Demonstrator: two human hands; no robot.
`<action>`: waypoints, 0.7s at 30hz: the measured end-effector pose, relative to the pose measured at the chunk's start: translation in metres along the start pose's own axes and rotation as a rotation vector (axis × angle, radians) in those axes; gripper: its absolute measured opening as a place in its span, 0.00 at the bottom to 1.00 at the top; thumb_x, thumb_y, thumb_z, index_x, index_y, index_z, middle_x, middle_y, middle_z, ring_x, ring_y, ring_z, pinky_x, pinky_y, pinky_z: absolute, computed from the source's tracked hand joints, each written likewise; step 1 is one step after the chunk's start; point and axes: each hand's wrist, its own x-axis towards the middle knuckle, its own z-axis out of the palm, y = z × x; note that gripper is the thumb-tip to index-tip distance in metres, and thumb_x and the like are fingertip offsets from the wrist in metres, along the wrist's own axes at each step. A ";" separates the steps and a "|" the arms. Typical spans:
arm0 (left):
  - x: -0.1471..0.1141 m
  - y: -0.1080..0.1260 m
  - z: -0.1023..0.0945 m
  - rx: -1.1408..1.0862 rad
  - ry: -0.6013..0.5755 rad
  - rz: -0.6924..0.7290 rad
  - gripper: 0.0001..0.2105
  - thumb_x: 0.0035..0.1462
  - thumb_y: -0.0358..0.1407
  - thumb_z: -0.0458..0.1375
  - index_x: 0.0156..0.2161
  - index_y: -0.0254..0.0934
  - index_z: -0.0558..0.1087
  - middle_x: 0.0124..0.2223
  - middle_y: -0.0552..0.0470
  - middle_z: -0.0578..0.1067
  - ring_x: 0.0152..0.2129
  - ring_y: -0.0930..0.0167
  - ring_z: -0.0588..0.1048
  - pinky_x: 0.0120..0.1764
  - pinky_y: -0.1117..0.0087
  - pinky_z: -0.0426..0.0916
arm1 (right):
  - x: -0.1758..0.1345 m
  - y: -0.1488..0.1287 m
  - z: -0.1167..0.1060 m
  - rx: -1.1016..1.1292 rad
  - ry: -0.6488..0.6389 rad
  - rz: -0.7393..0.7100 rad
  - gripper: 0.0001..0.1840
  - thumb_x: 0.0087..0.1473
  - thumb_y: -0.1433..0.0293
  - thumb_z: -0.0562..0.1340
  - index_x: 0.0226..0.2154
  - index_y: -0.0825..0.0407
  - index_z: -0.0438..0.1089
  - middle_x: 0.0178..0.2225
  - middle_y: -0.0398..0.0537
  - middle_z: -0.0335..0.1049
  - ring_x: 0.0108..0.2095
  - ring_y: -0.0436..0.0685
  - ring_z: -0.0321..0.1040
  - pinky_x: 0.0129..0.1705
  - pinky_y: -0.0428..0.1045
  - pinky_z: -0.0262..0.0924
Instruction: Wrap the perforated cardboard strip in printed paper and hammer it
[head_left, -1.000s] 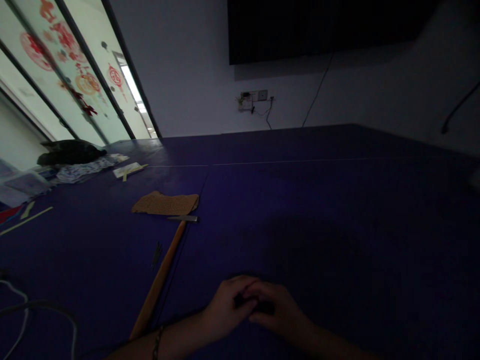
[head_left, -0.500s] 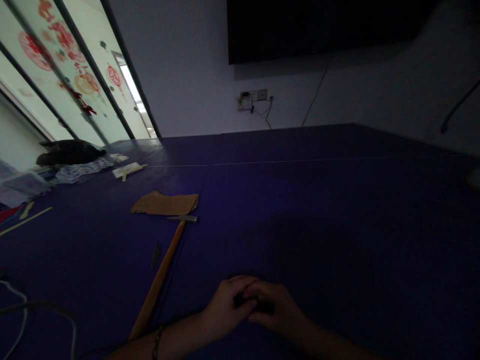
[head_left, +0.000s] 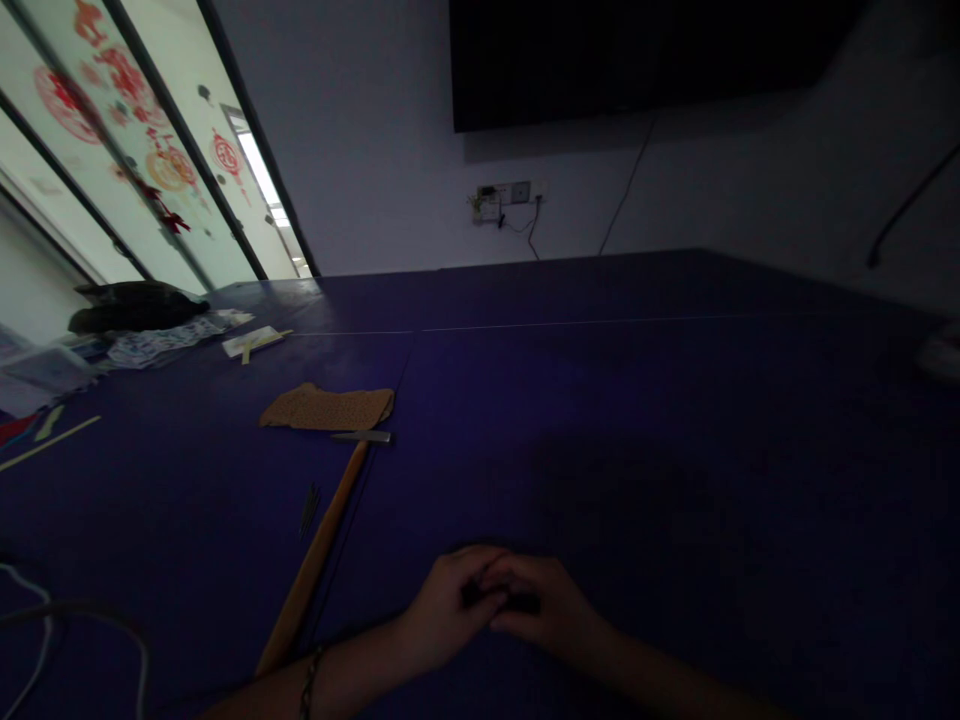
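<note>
My left hand [head_left: 448, 610] and my right hand [head_left: 551, 606] meet low in the middle of the view, over the blue tabletop [head_left: 600, 430]. Their curled fingers overlap and touch, around a dark gap where I see no object. To the left lies a hammer [head_left: 322, 545] with a long wooden handle, its lower end passing behind my left forearm. Its narrow metal head points away from me, close to a folded tan cloth-like piece [head_left: 330, 408] with a textured surface. Several thin dark nail-like pieces [head_left: 309, 508] lie left of the handle.
Pale cables [head_left: 139, 640] loop at the lower left. Farther back on the left are a clear plastic box [head_left: 45, 370], a black bag [head_left: 139, 304], yellow strips [head_left: 56, 442] and a small white item [head_left: 251, 341]. A wall with a dark screen [head_left: 637, 60] stands beyond the table.
The view has shifted very slightly. My hands stay joined in nearly the same place, and the things on the table lie as before.
</note>
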 end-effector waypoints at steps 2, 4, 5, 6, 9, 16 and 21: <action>0.001 0.000 0.000 0.008 0.009 -0.002 0.13 0.46 0.27 0.53 0.40 0.36 0.70 0.38 0.50 0.74 0.36 0.71 0.71 0.40 0.72 0.64 | 0.001 0.002 0.000 0.014 -0.002 -0.001 0.11 0.37 0.72 0.64 0.30 0.52 0.68 0.32 0.45 0.72 0.32 0.52 0.69 0.34 0.46 0.62; 0.002 0.000 0.001 0.018 0.014 -0.005 0.12 0.46 0.27 0.54 0.39 0.35 0.70 0.38 0.50 0.74 0.35 0.71 0.71 0.39 0.72 0.64 | 0.001 0.003 0.000 0.010 -0.003 0.000 0.12 0.37 0.73 0.64 0.31 0.52 0.68 0.32 0.46 0.72 0.33 0.52 0.69 0.35 0.47 0.62; 0.002 0.000 0.001 0.023 0.017 -0.009 0.12 0.46 0.27 0.54 0.39 0.35 0.70 0.37 0.50 0.74 0.35 0.71 0.71 0.39 0.72 0.65 | 0.001 0.004 0.001 0.003 -0.003 0.000 0.13 0.37 0.72 0.63 0.31 0.52 0.68 0.33 0.46 0.72 0.33 0.53 0.69 0.35 0.47 0.62; 0.001 0.000 0.002 0.028 0.021 -0.013 0.12 0.47 0.27 0.53 0.39 0.35 0.70 0.37 0.49 0.74 0.35 0.71 0.71 0.39 0.72 0.65 | 0.001 0.004 0.001 -0.010 -0.003 -0.002 0.13 0.37 0.72 0.63 0.31 0.53 0.68 0.32 0.46 0.72 0.33 0.53 0.69 0.35 0.47 0.62; -0.003 0.006 0.003 0.043 0.045 -0.023 0.13 0.47 0.28 0.54 0.40 0.35 0.70 0.38 0.49 0.75 0.36 0.71 0.72 0.40 0.71 0.65 | 0.001 0.002 0.002 -0.118 -0.004 -0.032 0.12 0.38 0.72 0.63 0.31 0.52 0.69 0.31 0.46 0.73 0.32 0.53 0.69 0.34 0.47 0.62; 0.003 0.043 -0.065 0.049 0.367 -0.016 0.14 0.45 0.32 0.57 0.41 0.40 0.72 0.45 0.49 0.73 0.44 0.67 0.69 0.50 0.64 0.59 | -0.004 -0.003 0.004 -0.263 0.001 0.020 0.14 0.38 0.71 0.65 0.33 0.51 0.68 0.34 0.47 0.72 0.35 0.54 0.68 0.39 0.50 0.61; 0.022 0.031 -0.165 -0.589 1.013 -0.148 0.09 0.46 0.25 0.53 0.35 0.31 0.69 0.36 0.46 0.73 0.32 0.71 0.73 0.37 0.71 0.68 | -0.003 -0.005 0.004 -0.245 -0.004 0.027 0.13 0.39 0.73 0.63 0.33 0.52 0.68 0.34 0.47 0.72 0.35 0.54 0.68 0.39 0.49 0.61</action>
